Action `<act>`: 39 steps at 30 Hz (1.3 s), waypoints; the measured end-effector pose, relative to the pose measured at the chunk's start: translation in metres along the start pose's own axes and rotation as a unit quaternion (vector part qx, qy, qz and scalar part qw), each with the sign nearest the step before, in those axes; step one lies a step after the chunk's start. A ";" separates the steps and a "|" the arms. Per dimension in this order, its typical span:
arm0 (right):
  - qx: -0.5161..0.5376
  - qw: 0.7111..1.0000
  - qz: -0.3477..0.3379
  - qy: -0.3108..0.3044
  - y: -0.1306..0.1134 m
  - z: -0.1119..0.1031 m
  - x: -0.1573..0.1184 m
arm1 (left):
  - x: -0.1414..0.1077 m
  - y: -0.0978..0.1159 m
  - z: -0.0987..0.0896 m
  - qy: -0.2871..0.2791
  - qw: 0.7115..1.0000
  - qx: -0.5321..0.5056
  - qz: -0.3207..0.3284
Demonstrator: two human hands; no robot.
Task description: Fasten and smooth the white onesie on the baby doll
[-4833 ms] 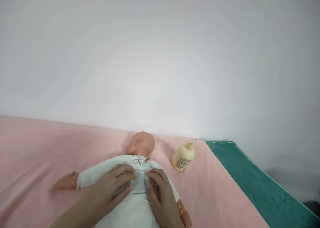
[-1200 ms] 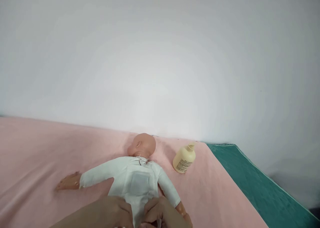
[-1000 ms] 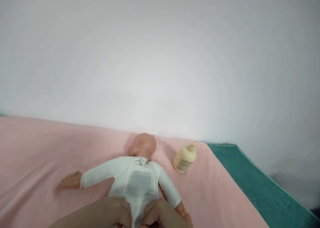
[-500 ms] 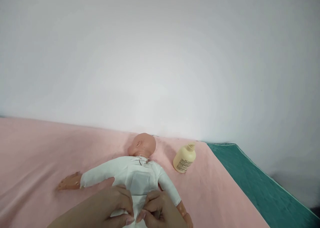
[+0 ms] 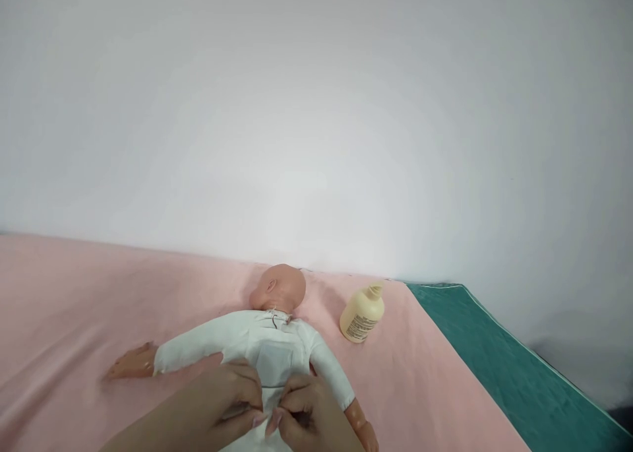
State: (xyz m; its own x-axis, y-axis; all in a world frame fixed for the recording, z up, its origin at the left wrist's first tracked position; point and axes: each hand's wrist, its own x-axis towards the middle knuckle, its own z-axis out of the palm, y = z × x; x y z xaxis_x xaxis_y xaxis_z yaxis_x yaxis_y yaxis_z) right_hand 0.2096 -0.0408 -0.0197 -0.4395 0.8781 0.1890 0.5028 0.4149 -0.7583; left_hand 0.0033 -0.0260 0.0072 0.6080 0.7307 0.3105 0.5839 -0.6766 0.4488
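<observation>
A doll with a white cloth body (image 5: 237, 330) lies with its back up and its bald head (image 5: 284, 287) turned to the left. A pale grey square patch (image 5: 275, 364) sits on the middle of its back. Below the patch, my left hand (image 5: 235, 399) and my right hand (image 5: 304, 409) come close together over the lower back. Thumb and fingers of both hands are pinched at the white cloth; what exactly lies between the fingertips is too small to tell.
A cream-yellow bottle (image 5: 362, 313) with a printed label stands to the right of the doll's head. Pink cloth (image 5: 425, 386) covers the surface, with green quilted fabric (image 5: 499, 359) at the right. A pale wall (image 5: 316, 109) rises behind.
The doll and bottle appear slightly further left in the view. Both hands stay pinched low on the doll's back, with only small finger shifts.
</observation>
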 end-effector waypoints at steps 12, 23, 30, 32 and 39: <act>0.019 0.999 0.031 0.021 -0.004 -0.001 0.005 | 0.006 -0.009 0.003 -0.058 0.992 -0.114 0.006; -0.005 0.999 0.009 0.048 -0.004 0.000 0.006 | 0.008 -0.008 0.000 -0.061 0.991 -0.118 -0.010; -0.017 0.996 0.026 0.080 -0.004 -0.002 0.006 | 0.008 -0.006 -0.001 -0.054 0.994 -0.092 -0.019; -0.016 0.996 0.031 0.085 -0.003 -0.002 0.006 | 0.008 -0.005 -0.001 -0.049 0.996 -0.078 -0.021; -0.020 0.996 0.032 0.080 -0.002 -0.001 0.007 | 0.009 -0.010 0.003 -0.061 0.993 -0.100 -0.014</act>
State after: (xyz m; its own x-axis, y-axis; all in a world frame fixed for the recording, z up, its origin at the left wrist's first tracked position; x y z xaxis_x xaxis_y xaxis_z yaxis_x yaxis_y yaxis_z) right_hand 0.2067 -0.0354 -0.0166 -0.2827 0.9286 0.2402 0.5570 0.3628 -0.7471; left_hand 0.0044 -0.0127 0.0030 0.6608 0.7241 0.1978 0.4905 -0.6160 0.6165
